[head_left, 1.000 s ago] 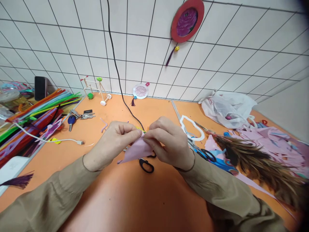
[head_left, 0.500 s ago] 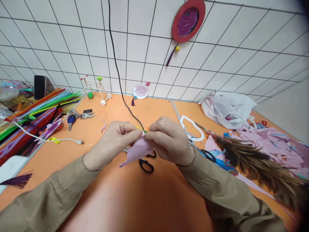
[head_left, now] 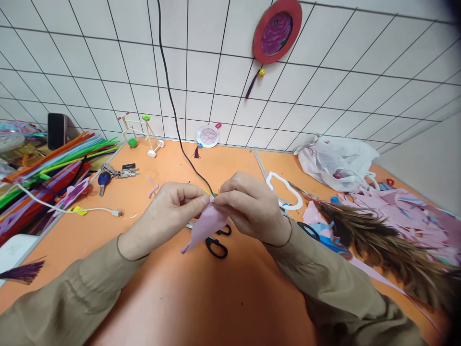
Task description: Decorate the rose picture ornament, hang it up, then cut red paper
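Note:
My left hand [head_left: 167, 216] and my right hand [head_left: 252, 209] meet above the middle of the orange table [head_left: 180, 288]. Both pinch the top edge of a small pink piece of fabric or paper [head_left: 206, 223], which hangs down to the left and narrows to a darker tip. A bit of green shows just behind my fingertips. Beneath the pink piece lie black-handled scissors [head_left: 217, 248], partly hidden by it. A black cable [head_left: 190, 166] runs down the wall and across the table to behind my hands.
Colourful pipe cleaners [head_left: 46, 178], keys [head_left: 104, 180] and a white cable [head_left: 97, 209] lie left. At the back stand a stick model [head_left: 139, 132] and a round ornament [head_left: 208, 136]. Right are a plastic bag [head_left: 334, 163], a white cutout [head_left: 288, 187], pink scraps [head_left: 399, 216] and brown feathers [head_left: 382, 240].
The pink piece hangs slightly lower and more steeply, with its tip shifted a little right. Both hands keep their pinch. The whole view has shifted slightly.

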`<action>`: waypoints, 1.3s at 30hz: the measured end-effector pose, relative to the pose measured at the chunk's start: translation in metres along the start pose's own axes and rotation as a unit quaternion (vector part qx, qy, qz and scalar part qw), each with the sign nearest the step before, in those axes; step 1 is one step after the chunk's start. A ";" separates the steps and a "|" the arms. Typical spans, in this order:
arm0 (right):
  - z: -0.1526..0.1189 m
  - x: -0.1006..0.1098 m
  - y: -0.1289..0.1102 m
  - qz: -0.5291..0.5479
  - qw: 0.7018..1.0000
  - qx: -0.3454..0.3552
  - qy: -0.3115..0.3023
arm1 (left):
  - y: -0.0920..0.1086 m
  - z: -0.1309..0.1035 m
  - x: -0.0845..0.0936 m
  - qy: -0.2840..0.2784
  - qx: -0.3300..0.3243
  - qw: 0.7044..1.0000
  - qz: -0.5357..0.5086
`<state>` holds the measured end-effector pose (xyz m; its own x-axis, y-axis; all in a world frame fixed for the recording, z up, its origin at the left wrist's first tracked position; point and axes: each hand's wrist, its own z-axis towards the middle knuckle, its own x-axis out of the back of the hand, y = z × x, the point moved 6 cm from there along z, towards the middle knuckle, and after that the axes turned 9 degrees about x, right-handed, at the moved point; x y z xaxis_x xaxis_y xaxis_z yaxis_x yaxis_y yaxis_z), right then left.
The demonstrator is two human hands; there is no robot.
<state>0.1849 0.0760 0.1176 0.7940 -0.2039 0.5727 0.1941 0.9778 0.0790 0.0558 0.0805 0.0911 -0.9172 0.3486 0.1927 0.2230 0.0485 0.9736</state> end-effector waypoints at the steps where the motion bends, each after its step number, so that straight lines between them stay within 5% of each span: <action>1: 0.000 0.000 0.000 -0.001 1.000 -0.001 -0.002 | 0.001 0.000 0.000 0.005 -0.007 1.000 0.012; 10: 0.002 0.001 0.000 0.001 1.000 -0.028 -0.012 | 0.004 -0.007 0.000 0.041 -0.072 0.986 0.146; 28: -0.003 -0.004 0.018 0.141 0.984 -0.099 -0.039 | -0.007 0.009 0.000 0.003 0.007 0.998 0.066; 39: -0.010 -0.003 0.033 0.173 0.963 -0.202 -0.044 | -0.012 0.011 -0.005 -0.013 0.061 0.998 -0.030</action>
<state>0.1943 0.1086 0.1103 0.8027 0.1541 0.5762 0.1483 0.8841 -0.4431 0.0618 0.0889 0.0774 -0.9217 0.3660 0.1288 0.2074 0.1842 0.9608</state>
